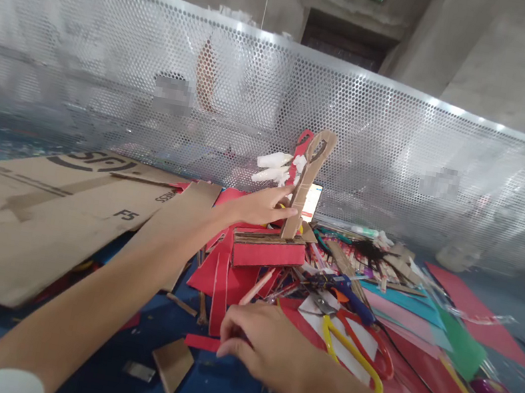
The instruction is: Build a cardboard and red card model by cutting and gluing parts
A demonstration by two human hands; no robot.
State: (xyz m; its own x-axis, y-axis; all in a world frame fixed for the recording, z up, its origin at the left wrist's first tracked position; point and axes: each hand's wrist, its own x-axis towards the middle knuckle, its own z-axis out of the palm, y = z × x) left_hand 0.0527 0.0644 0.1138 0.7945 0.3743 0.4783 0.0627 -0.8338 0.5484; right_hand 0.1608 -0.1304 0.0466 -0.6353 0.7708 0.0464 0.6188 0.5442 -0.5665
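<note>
A cardboard model [306, 184] has a thin upright with a looped top, rising from a block base [268, 255] with a red front. My left hand [263, 207] reaches out to the upright and grips its lower part, thumb across the front. Closer to me, my right hand [262, 339] is closed, its fingertips pinching the end of a short red paper strip [202, 343]. Behind the upright are a second red looped piece [302, 146] and white petal-like pieces [272, 166]. A longer red strip [219, 294] hangs down beside the base.
A flattened cardboard box [35, 217] covers the left. Yellow-handled scissors [354, 355], blue-handled pliers [356, 300] and coloured sheets [411, 392] crowd the right. A cardboard scrap [172, 365] lies in front. A perforated metal screen [138, 66] closes off the back; a lit phone [311, 202] leans there.
</note>
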